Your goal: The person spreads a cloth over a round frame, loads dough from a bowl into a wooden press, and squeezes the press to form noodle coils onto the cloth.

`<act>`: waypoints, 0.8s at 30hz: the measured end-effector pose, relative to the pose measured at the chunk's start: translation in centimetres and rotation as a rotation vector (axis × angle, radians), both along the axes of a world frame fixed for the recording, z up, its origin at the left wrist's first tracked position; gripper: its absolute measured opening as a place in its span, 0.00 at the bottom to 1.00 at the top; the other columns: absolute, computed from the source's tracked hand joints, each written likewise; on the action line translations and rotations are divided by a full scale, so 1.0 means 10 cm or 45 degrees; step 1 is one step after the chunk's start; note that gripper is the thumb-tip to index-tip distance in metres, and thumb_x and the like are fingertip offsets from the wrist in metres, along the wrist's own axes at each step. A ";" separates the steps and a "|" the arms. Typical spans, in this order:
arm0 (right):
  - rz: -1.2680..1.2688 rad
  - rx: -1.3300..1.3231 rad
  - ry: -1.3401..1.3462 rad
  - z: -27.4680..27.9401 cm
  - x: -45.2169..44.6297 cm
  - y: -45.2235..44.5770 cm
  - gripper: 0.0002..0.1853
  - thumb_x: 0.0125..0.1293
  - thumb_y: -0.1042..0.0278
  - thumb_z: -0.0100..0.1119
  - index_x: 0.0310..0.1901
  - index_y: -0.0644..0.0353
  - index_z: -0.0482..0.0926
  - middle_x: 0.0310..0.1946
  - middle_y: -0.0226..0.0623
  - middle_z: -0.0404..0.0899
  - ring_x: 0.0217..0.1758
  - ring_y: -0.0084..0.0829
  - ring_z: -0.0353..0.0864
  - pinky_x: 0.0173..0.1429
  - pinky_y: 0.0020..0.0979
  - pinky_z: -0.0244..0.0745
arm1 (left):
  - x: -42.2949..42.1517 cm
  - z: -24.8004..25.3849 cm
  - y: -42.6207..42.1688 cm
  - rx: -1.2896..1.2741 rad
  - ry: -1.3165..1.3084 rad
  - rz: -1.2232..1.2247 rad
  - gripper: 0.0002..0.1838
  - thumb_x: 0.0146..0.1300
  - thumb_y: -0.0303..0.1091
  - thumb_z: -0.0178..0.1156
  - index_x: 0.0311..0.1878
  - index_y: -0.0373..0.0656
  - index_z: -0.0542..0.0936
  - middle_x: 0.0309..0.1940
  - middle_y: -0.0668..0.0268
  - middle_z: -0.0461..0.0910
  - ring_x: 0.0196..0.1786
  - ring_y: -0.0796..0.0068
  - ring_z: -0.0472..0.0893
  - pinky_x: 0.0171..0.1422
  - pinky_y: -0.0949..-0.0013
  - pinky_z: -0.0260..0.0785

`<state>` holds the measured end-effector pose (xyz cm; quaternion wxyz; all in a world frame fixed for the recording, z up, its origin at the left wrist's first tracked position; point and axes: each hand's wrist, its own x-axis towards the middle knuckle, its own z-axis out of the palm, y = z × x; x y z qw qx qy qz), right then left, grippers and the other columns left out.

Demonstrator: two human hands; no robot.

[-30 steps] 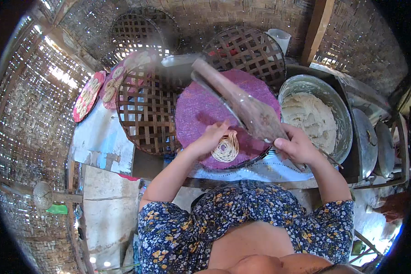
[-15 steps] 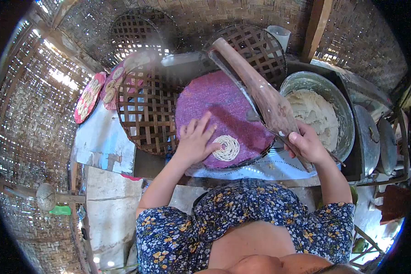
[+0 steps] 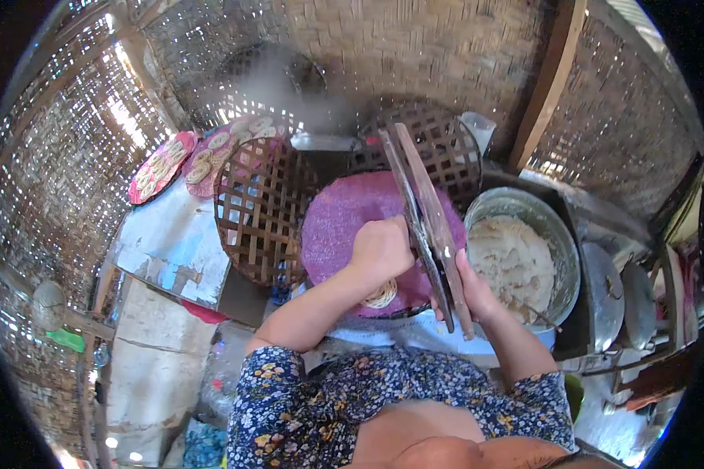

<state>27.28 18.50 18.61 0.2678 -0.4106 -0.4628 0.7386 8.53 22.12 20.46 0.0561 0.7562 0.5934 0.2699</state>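
Note:
My right hand (image 3: 477, 289) grips the lower end of a wooden hand press (image 3: 438, 223), two long arms lying close together and tilted over the round purple mat (image 3: 336, 203). My left hand (image 3: 383, 248) is closed in a fist against the press's darker arm; whatever its fingers hold is hidden. Below that hand, a coil of pale dough strands (image 3: 381, 295) lies on the mat, partly covered by my wrist. To the right of my right hand stands a large metal basin (image 3: 567, 258) of pale dough (image 3: 516, 254), with a stick leaning inside it.
Open-weave bamboo trays (image 3: 262, 211) stand left of and behind the mat. Farther left, pink rounds (image 3: 163, 166) carry several dough coils. A white cup (image 3: 477, 129) stands at the back, metal lids (image 3: 602, 297) lean at right, and steam (image 3: 278, 86) rises at the back left.
My left hand has lifted off the mat, moved right and closed beside the press. The press has swung more upright and its arms lie closer together. The view has shifted.

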 end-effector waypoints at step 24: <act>-0.263 1.662 0.809 1.48 -0.53 -1.06 0.25 0.54 0.79 0.47 0.56 0.60 0.64 0.48 0.43 0.67 0.42 0.36 0.67 0.49 0.45 0.58 | 0.08 0.32 -0.39 0.190 -0.488 -0.319 0.17 0.43 0.41 0.67 0.36 0.41 0.79 0.28 0.57 0.80 0.33 0.63 0.80 0.37 0.64 0.71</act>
